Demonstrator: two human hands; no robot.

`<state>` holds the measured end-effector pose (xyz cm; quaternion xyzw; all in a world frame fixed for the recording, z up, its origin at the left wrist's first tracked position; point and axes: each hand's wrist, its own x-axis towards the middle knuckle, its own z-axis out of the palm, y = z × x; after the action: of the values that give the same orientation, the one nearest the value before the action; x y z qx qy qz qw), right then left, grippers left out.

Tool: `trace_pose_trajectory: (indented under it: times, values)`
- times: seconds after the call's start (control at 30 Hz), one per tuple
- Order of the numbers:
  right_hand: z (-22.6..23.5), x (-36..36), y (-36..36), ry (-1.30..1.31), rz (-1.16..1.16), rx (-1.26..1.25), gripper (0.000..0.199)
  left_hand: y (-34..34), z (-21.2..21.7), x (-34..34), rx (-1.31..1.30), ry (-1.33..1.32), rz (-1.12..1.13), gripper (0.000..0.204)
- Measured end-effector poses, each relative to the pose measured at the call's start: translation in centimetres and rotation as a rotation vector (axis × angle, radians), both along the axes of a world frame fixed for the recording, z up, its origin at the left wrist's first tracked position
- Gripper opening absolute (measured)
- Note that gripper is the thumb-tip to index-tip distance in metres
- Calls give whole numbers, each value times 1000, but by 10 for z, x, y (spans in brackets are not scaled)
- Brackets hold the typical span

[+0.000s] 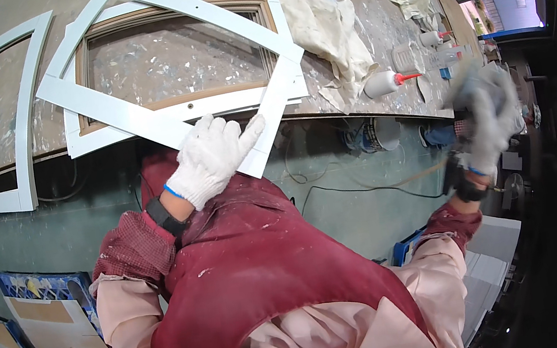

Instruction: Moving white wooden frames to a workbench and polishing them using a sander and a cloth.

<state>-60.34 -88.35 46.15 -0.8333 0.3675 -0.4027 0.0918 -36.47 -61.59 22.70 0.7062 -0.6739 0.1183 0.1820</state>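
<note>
A white rectangular frame [105,114] lies askew on top of a second white frame [279,13], which has a brown inner edge. The upper frame's near corner juts past the table edge toward me. Over that corner sits my left hand [207,157] in a white knit glove, gripping the frame, its thumb apart on the right-hand bar. My right hand [491,115], gloved alike, is raised off to the right, away from the frames. Motion smears it. It is closed around a greyish thing [469,87] too blurred to name.
A narrow white frame [24,152] overhangs the table's [383,99] left edge. To the right lie a cream cloth [329,35], a white bottle with red nozzle [381,83] and several other bottles. Below the table are a can [383,134], a hose and a black cable [368,189].
</note>
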Motion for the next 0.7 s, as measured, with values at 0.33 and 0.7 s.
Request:
trace_pose_trajectory:
  times: [0.33, 0.7]
  values:
    - [-134, 129, 4, 575, 650, -88, 58, 18, -2, -6, 67, 38, 56, 47]
    - [-150, 162, -6, 726, 757, -227, 54, 23, -2, 0, 65, 127, 12, 53]
